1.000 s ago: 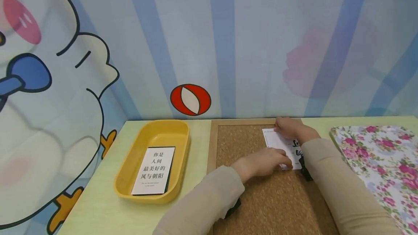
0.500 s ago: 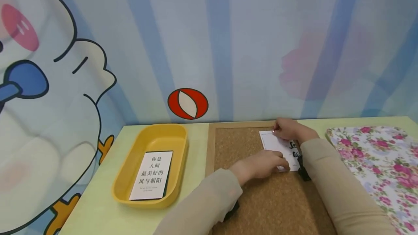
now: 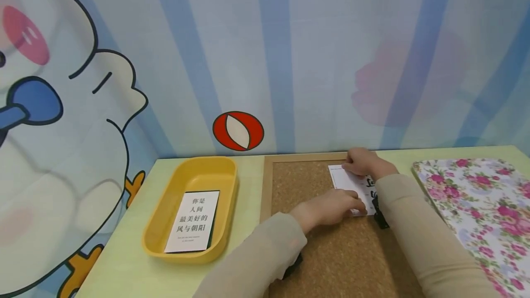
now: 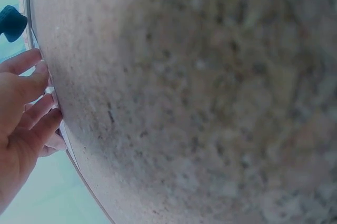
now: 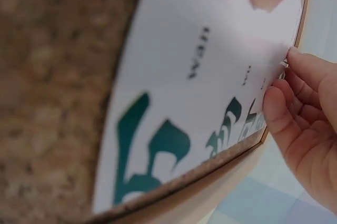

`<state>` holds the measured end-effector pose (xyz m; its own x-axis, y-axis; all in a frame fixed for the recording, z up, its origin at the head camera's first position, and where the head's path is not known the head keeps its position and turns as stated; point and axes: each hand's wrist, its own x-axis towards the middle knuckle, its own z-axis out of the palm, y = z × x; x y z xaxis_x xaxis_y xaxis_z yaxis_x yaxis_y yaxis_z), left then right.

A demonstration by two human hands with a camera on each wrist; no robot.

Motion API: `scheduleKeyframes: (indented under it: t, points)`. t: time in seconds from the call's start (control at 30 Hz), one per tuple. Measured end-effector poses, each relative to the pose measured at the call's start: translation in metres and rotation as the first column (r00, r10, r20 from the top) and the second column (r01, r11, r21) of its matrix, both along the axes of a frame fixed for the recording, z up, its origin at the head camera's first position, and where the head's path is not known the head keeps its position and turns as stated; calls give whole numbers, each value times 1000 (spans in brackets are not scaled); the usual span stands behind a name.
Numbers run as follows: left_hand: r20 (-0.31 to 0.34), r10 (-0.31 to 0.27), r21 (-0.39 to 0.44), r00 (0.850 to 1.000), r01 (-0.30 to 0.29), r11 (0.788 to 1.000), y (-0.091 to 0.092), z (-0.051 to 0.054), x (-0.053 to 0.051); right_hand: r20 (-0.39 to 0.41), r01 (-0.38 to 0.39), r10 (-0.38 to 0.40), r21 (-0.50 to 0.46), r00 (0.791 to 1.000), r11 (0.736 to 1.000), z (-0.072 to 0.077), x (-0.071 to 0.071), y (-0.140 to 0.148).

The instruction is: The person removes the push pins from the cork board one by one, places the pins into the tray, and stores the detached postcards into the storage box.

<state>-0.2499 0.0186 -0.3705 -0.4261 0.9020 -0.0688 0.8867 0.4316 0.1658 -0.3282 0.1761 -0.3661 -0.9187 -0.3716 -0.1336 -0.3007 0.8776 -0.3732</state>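
Observation:
A white card (image 3: 345, 180) with dark green characters lies against the cork board (image 3: 306, 178), near its far right corner. My right hand (image 3: 364, 162) is at the card's far edge. In the right wrist view its thumb and fingers pinch a small whitish pushpin (image 5: 285, 64) at the card's edge; its tip is hidden. My left hand (image 3: 329, 207) rests its loosely bent fingers on the near part of the card. Seen from the left wrist, the left fingers (image 4: 47, 124) touch the card along the board's surface.
A yellow tray (image 3: 229, 215) on the left holds a white printed card (image 3: 192, 221) with a dark edge beneath it. On the right lies a flower-patterned board (image 3: 476, 197). A cartoon-printed wall (image 3: 323, 59) rises behind the table (image 3: 124, 252).
The head view has tilted up slightly. My right fingertips have shifted a little at the card's far edge, and the pin between them is now hidden in the head view. My left hand stays put.

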Motion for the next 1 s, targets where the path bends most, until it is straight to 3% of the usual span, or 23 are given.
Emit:
scheduleKeyframes:
  t: [0.33, 0.47, 0.77, 1.0]
  points:
    - [-1, 3, 2, 1000, -3, 1000, 1, -2, 2, -98, -47, 40, -74, 994, 996, -5, -1, 8]
    - [-7, 1, 10, 1000, -1, 1000, 0, -3, 2, -90, -62, 53, -98, 995, 993, -6, -1, 8]
    - [5, 10, 22, 1000, -10, 1000, -5, -3, 4, -48, -33, 30, -44, 998, 999, -9, -2, 1]
    - [0, 16, 21, 1000, -16, 1000, -2, -4, 1, -66, -23, 22, -6, 998, 1000, -4, -3, 1]
